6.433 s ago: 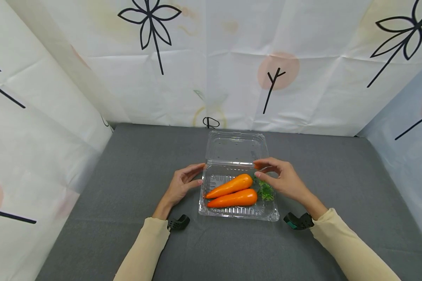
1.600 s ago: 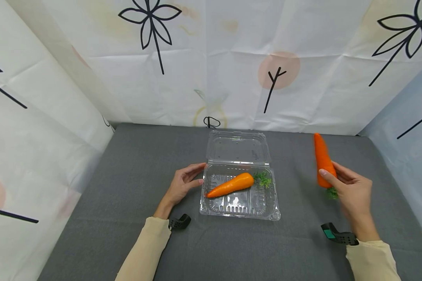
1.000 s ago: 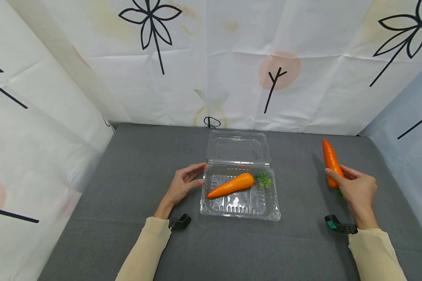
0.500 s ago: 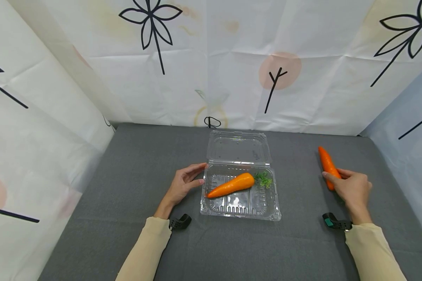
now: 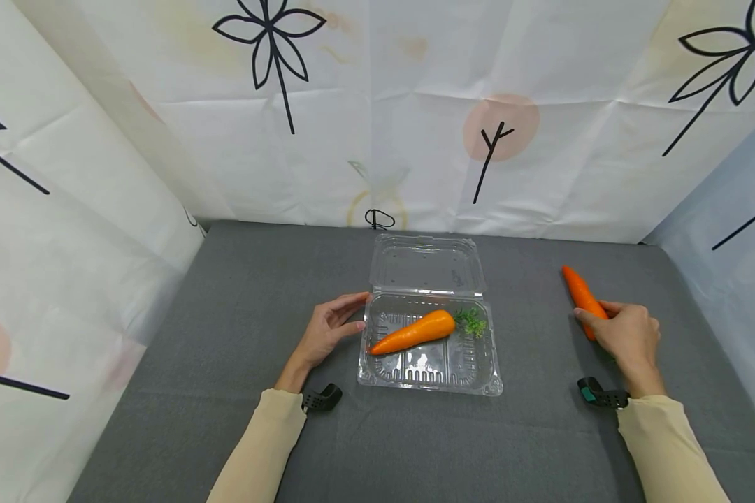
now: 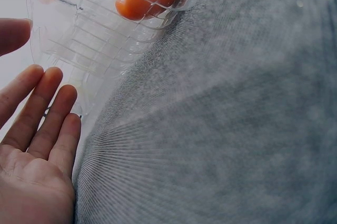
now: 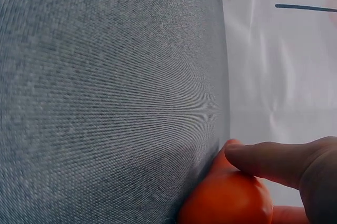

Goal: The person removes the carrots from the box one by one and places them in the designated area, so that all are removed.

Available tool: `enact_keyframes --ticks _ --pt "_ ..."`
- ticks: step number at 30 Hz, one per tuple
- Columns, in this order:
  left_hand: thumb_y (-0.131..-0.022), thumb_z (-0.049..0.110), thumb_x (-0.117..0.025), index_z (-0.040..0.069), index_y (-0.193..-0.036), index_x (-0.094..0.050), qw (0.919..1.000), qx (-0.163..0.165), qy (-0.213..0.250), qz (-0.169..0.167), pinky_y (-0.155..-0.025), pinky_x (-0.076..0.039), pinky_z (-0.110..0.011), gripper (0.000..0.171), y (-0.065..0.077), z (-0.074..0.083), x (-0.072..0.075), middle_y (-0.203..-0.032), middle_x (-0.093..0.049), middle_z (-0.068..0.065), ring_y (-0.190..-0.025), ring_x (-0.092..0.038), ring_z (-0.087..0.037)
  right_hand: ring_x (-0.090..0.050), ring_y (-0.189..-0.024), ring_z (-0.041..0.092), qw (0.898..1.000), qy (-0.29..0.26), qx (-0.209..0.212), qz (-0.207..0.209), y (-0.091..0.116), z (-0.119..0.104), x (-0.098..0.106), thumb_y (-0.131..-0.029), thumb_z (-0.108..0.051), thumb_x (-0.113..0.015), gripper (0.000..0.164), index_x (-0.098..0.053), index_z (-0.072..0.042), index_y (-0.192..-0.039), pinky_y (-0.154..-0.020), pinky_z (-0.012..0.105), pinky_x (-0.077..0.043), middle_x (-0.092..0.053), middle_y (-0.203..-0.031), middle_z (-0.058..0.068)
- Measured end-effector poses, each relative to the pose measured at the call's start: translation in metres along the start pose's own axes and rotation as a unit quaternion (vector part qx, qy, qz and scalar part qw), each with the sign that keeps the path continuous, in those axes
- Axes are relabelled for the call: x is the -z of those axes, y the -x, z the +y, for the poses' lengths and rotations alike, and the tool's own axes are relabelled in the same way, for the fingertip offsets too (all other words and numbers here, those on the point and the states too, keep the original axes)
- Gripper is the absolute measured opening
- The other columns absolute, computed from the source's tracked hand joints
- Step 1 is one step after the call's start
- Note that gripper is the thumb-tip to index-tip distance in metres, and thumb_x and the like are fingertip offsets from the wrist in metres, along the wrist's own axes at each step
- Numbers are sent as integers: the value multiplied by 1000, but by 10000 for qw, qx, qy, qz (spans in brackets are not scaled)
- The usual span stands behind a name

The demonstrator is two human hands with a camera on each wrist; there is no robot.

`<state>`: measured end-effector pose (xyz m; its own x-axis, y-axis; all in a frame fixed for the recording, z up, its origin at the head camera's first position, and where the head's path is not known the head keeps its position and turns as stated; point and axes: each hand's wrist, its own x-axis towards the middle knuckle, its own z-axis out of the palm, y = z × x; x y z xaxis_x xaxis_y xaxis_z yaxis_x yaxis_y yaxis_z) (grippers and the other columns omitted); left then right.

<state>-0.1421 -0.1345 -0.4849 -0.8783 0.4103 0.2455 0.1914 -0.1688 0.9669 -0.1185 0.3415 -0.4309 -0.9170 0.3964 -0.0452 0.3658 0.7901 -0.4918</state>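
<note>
A clear plastic clamshell container (image 5: 429,377) lies with its lid up, holding one orange carrot (image 5: 413,332) with a green leafy top. At the container's left side is my left hand (image 5: 326,334), its fingers loosely extended by the rim; whether they touch it is hard to tell. In the left wrist view those fingers (image 6: 52,111) look fairly straight, with nothing between them. Over on the right, my right hand (image 5: 629,339) grips a second carrot (image 5: 581,293) near its thick end, low at the cloth. Its leafy top is mostly hidden under the hand.
Grey cloth (image 5: 277,265) covers the table. White printed fabric (image 5: 415,161) walls the back and both sides. The container's transparent lid (image 5: 424,265) leans toward the back wall.
Since the oldest frame, my right hand has taken the nearer carrot out of the container and carried it right. Lately it has come down to the cloth. My left hand has stayed put.
</note>
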Motion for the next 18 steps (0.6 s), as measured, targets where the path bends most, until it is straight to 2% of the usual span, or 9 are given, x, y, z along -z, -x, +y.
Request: enact_keyframes --ticks 12,18 --pt "-85 -5 -64 -13 -132 -43 10000 -16 10 18 -108 -26 -52 52 0 -1 0 -132 -45 -30 -127 -39 -41 -47 -90 45 9998 192 32 -97 -1 -1 5 -83 -50 -65 72 -54 8 -125 -63 43 -36 -52 -120 34" --pt "-84 -4 -65 -12 -132 -44 10000 18 54 51 -109 -27 -51 53 0 0 0 -132 -45 -29 -127 -40 -40 -52 -87 44 9995 281 48 -118 -1 -2 8 -82 -49 -66 72 -54 7 -126 -57 39 -40 -53 -120 33"
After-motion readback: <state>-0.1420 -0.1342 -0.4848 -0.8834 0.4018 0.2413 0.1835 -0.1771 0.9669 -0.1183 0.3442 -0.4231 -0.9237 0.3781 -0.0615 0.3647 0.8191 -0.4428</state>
